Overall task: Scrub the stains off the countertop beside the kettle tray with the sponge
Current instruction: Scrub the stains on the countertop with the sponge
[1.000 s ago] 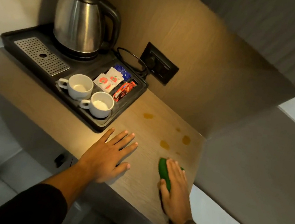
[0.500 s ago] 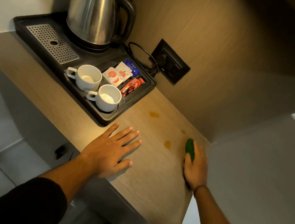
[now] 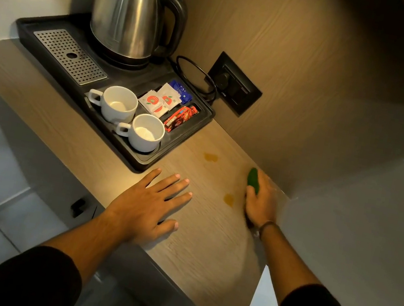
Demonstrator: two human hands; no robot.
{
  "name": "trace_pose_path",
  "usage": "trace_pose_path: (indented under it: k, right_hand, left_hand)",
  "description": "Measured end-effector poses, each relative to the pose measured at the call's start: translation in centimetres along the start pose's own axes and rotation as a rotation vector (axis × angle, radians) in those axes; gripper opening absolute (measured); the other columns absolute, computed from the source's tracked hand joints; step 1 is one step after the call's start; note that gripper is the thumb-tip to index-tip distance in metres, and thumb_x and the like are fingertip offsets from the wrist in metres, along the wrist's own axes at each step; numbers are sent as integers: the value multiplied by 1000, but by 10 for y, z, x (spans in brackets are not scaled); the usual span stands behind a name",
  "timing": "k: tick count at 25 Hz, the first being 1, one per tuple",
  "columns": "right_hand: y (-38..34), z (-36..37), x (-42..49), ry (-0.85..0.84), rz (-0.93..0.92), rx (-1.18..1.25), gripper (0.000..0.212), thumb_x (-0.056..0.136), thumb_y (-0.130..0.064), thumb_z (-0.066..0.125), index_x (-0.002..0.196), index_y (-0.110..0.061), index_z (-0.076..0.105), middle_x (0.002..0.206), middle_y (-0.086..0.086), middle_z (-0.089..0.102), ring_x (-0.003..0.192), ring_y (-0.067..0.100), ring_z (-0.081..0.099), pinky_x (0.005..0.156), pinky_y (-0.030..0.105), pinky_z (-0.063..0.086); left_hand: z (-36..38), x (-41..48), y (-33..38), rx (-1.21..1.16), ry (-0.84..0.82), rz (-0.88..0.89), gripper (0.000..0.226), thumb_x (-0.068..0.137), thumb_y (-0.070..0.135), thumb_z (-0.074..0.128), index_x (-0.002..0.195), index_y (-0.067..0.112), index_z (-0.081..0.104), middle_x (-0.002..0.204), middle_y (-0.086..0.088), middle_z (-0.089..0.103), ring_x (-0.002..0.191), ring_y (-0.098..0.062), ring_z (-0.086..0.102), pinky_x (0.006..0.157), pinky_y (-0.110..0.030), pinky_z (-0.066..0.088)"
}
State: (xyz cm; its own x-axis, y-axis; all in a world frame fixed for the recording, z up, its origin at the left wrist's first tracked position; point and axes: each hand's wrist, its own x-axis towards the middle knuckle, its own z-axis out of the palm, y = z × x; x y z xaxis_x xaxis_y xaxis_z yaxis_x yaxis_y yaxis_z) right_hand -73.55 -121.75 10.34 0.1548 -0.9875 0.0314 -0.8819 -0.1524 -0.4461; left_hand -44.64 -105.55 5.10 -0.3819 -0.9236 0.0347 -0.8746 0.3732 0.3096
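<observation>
My right hand (image 3: 261,203) presses a green sponge (image 3: 253,178) onto the wooden countertop (image 3: 205,248), close to the back wall at the right. Most of the sponge is hidden under the fingers. Two amber stains show on the wood: one stain (image 3: 211,157) near the black kettle tray (image 3: 140,161), another stain (image 3: 228,199) just left of my right hand. My left hand (image 3: 151,203) lies flat on the countertop with fingers spread, just in front of the tray's near corner, holding nothing.
On the tray stand a steel kettle (image 3: 129,10), two white cups (image 3: 119,103) (image 3: 146,132), sachets (image 3: 161,100) and a perforated metal drip plate (image 3: 69,55). A black wall socket (image 3: 234,87) with the kettle's cord sits behind. The countertop ends in an edge at the front and right.
My right hand has slid the sponge from the front part of the countertop back toward the wall, over the stains at the far right. My left hand has stayed flat in place.
</observation>
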Motion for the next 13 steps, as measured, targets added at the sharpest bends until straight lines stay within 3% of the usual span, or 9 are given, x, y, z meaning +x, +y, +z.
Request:
trace_pose_path:
  k: [2, 4, 6, 9, 13]
  right_hand:
    - [-7, 17, -25, -69, -179, -26, 60, 103, -17, 55, 160, -20, 37, 165, 1, 38, 156, 23, 28, 129, 44, 14]
    - [18, 11, -67, -104, -278, -25, 63, 101, -27, 52, 161, -29, 35, 165, -9, 34, 157, 9, 22, 130, 39, 10]
    - [36, -7, -69, -59, -189, -17, 61, 102, -22, 54, 160, -26, 37, 165, -2, 37, 157, 16, 25, 130, 49, 18]
    - [6, -9, -30, 5, 24, 5, 58, 104, -10, 56, 159, -15, 39, 164, 10, 41, 155, 31, 29, 126, 57, 24]
    - [-17, 22, -91, -147, -309, -11, 63, 103, -28, 50, 162, -32, 29, 170, -7, 28, 159, 9, 15, 130, 40, 7]
  left_hand:
    - [1, 0, 0, -7, -2, 0, 74, 104, 68, 19, 167, 33, 1, 178, 2, -8, 163, -20, -12, 131, -59, -2]
    - [1, 0, 0, -13, 1, -1, 74, 104, 68, 20, 167, 33, 3, 178, 1, -7, 163, -20, -11, 131, -59, -1]
    - [0, 1, 1, -14, 7, 2, 74, 104, 68, 20, 167, 32, 4, 178, 1, -5, 163, -21, -10, 131, -60, 1]
    - [2, 1, 0, -13, 13, 3, 74, 104, 68, 20, 167, 33, 5, 178, 1, -4, 163, -20, -9, 131, -60, 1]
    - [5, 1, -1, -26, 20, 3, 73, 105, 67, 23, 167, 33, 5, 178, 2, -4, 163, -19, -9, 132, -59, 1]
